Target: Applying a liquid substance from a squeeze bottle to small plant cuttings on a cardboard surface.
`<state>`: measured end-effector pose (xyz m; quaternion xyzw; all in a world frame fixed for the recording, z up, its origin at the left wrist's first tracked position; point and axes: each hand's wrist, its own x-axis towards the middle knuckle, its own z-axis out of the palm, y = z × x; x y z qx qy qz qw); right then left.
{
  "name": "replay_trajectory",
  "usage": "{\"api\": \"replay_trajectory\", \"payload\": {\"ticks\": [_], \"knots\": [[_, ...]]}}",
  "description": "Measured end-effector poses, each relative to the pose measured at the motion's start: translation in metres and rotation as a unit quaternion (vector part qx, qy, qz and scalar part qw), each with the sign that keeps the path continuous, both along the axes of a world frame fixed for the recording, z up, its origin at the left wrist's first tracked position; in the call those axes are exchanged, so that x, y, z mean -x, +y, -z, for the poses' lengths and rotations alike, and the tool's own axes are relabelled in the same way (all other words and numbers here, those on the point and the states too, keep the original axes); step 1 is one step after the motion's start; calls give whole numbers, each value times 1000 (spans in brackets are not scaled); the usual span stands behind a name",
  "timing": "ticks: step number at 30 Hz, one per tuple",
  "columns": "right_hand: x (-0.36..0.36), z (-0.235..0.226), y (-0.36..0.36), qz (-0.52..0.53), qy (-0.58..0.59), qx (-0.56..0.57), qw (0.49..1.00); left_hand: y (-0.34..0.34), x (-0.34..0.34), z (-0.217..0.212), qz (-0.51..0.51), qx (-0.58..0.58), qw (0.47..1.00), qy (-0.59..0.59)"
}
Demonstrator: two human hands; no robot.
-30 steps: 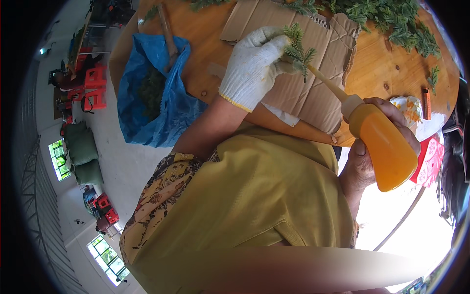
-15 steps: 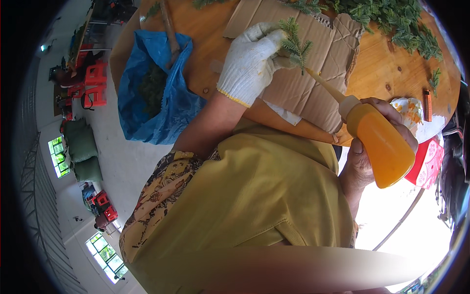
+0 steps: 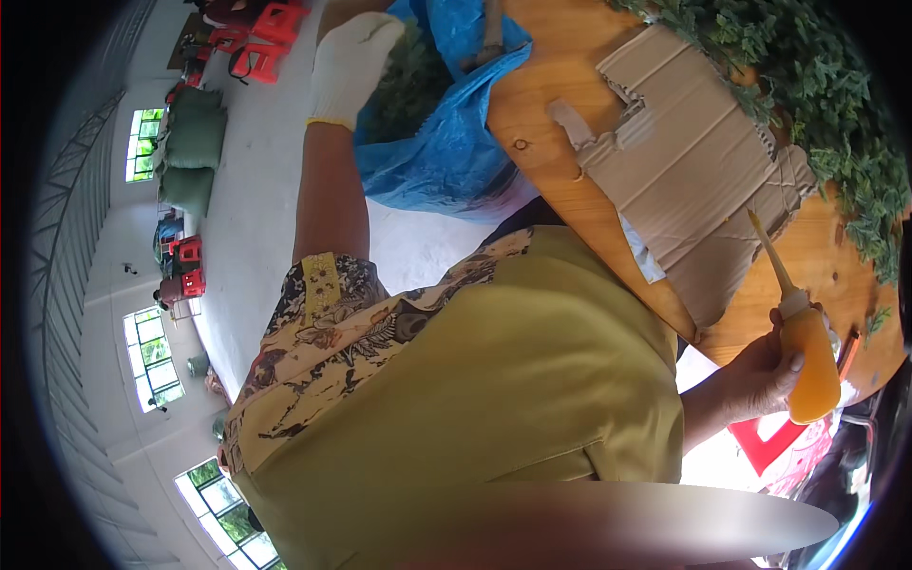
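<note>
Wooden table (image 3: 570, 52) to your right, and it looks like the reaching step: gloved left hand (image 3: 353, 71), grip unreadable, beside greenery (image 3: 408, 90) in the far-left blue bag (image 3: 442, 176), calling for a light pinch, right hand (image 3: 758, 378) clasping the orange bottle (image 3: 813, 366) at near right.

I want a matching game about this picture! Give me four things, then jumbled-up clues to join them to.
Things:
A. The person's left hand
B. Orange squeeze bottle with a long thin nozzle
C. Torn brown corrugated cardboard
D. Blue plastic bag

Clues:
1. Has dark green leafy sprigs inside
2. Lies on the light-brown wooden table
3. Wears a white knitted glove
4. Held in the bare right hand

Pairs: A-3, B-4, C-2, D-1
</note>
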<state>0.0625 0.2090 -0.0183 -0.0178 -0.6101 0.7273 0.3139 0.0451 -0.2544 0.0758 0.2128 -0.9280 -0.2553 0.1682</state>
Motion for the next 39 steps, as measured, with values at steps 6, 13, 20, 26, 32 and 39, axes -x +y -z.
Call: {"api": "replay_trajectory", "payload": {"ticks": [6, 13, 20, 26, 32, 39], "knots": [[2, 9, 10, -39, -3, 1, 999, -43, -6, 18, 50, 182, 971, -147], [-1, 6, 2, 3, -8, 72, 997, 67, 61, 13, 186, 248, 945, 102], [-4, -1, 12, 24, 6, 58, 998, 225, 142, 51, 384, 210, 899, 11], [-4, 2, 17, 16, 1, 82, 997, 248, 154, 67, 364, 249, 892, -101], [-3, 4, 18, 19, 5, 80, 997, 246, 101, 32, 410, 172, 889, -105], [-4, 3, 16, 1, 8, 75, 997, 212, 98, 44, 359, 39, 931, -50]]}}
